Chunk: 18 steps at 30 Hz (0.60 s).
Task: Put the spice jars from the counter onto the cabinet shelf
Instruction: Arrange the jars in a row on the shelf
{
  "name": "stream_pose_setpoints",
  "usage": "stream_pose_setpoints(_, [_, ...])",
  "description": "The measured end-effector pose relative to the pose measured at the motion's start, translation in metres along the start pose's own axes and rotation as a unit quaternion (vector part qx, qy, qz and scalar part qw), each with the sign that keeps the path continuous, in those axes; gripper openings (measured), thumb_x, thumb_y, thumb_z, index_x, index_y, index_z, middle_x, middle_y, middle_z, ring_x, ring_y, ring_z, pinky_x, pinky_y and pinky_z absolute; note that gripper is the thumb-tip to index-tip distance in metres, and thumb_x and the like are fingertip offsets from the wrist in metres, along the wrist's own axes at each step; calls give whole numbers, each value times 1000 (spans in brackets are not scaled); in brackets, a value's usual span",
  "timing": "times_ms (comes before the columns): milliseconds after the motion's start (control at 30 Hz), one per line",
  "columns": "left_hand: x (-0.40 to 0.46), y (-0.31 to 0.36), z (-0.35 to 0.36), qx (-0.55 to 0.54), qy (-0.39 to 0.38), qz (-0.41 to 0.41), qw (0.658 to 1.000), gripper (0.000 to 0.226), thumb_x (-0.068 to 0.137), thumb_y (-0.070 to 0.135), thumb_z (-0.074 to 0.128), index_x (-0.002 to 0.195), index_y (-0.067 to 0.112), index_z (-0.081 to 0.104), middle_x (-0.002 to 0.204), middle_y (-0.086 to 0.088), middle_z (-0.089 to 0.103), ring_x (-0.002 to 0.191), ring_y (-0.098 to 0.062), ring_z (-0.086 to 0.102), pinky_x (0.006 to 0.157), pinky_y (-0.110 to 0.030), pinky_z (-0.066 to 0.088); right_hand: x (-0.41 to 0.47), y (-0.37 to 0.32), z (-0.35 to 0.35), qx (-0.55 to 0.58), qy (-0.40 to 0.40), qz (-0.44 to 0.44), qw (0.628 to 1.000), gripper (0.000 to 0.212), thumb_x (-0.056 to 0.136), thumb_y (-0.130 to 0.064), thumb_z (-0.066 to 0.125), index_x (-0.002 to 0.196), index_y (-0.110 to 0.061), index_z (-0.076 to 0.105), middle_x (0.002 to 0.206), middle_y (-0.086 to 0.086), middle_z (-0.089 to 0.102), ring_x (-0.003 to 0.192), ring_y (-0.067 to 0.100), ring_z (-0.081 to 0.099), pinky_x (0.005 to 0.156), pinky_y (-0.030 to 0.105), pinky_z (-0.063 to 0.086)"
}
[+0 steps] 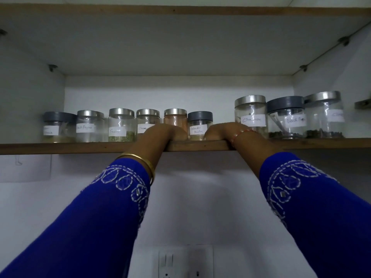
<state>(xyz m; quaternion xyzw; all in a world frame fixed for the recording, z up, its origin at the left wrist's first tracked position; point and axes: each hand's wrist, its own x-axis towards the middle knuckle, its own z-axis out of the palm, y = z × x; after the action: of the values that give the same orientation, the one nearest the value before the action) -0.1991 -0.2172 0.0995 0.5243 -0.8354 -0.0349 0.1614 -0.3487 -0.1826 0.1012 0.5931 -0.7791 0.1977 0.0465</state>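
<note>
1. Shelf (pixel 80 147): wooden board in an open cabinet, seen from below. It carried nine labelled jars in a row near the front edge.

2. Coriander jar (pixel 200 125): grey lid, standing upright on the shelf between the two hands, close to the edge. This was the jar being set in place.

3. Left hand (pixel 164 133): rested on the shelf edge, just left of the coriander jar, in front of the orange powder jar (pixel 175 119). Fingers curled down onto the board; whether they touched the coriander jar could not be told.

4. Right hand (pixel 224 131): rested on the shelf edge just right of the coriander jar, beside the cinnamon jar (pixel 251 115). Fingers bent over and holding nothing that showed; contact with either jar could not be told.

5. Risk, front edge: the coriander jar appeared to sit far forward. A hand drawn back carelessly could drag it off the board.

6. Risk, neighbours: the gap was narrow. A sideways nudge could knock the orange powder jar or the cinnamon jar, both glass.

7. Risk, view: the low angle hid the jar bases, so footing on the shelf was likely judged by touch.

8. Table: not in view; any remaining jars could not be counted.
</note>
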Motion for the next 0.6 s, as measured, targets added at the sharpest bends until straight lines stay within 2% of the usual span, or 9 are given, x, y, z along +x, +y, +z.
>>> stream_pose_setpoints(67, [-8,3,1,6,25,4,1000,44,92,40,42,124,12,50,135,-12,49,120,-29,49,101,-38,37,-20,-4,-2,16,27,-49,998,12,90,-16,49,100,-12,54,113,15,60,89,23,53,79,29,40])
stream_pose_setpoints(133, [-17,5,0,2,40,10,999,44,93,38,43,125,9,49,136,-12,47,122,-29,47,94,-33,35,-38,-6,-5,6,46,-74,996,16,90,-11,47,103,-8,55,118,19,59,80,20,50,69,26,38])
stream_pose_setpoints(200, [-26,6,0,-6,51,8,999,45,94,34,43,130,6,44,139,-13,44,125,-28,44,95,-33,33,-51,-5,-6,11,75,-76,994,22,91,-11,45,106,-2,58,120,20,59,80,20,49,62,24,36])
stream_pose_setpoints(300, [-47,10,1,-20,61,28,998,42,98,28,35,131,4,43,141,-16,42,127,-30,42,102,-36,32,-78,0,-6,13,105,-87,991,21,91,-11,40,98,-2,58,119,21,59,94,28,53,74,26,36])
stream_pose_setpoints(400, [-71,8,7,-12,93,58,994,36,100,25,23,119,10,49,137,-19,45,116,-30,46,103,-38,31,-99,2,-2,0,129,-84,988,11,92,-9,37,84,-7,45,115,23,60,87,24,47,73,27,33])
stream_pose_setpoints(467, [-83,5,12,15,117,56,991,42,100,25,16,122,7,48,135,-20,48,117,-32,47,100,-40,33,-109,4,0,-4,143,-75,987,13,92,-10,37,83,-8,46,103,22,58,85,23,47,73,28,33])
stream_pose_setpoints(533, [-94,1,18,65,167,70,981,50,99,32,12,128,8,45,135,-20,49,121,-34,46,98,-40,34,-120,7,3,-10,157,-74,985,19,93,-12,34,88,-6,52,100,19,57,89,28,52,75,31,36])
stream_pose_setpoints(600, [-106,-3,28,83,207,80,972,55,98,41,12,129,12,46,134,-17,51,123,-33,46,101,-42,33,-133,11,10,-36,171,-84,981,28,97,-16,30,107,-3,54,111,19,59,102,34,54,85,35,38])
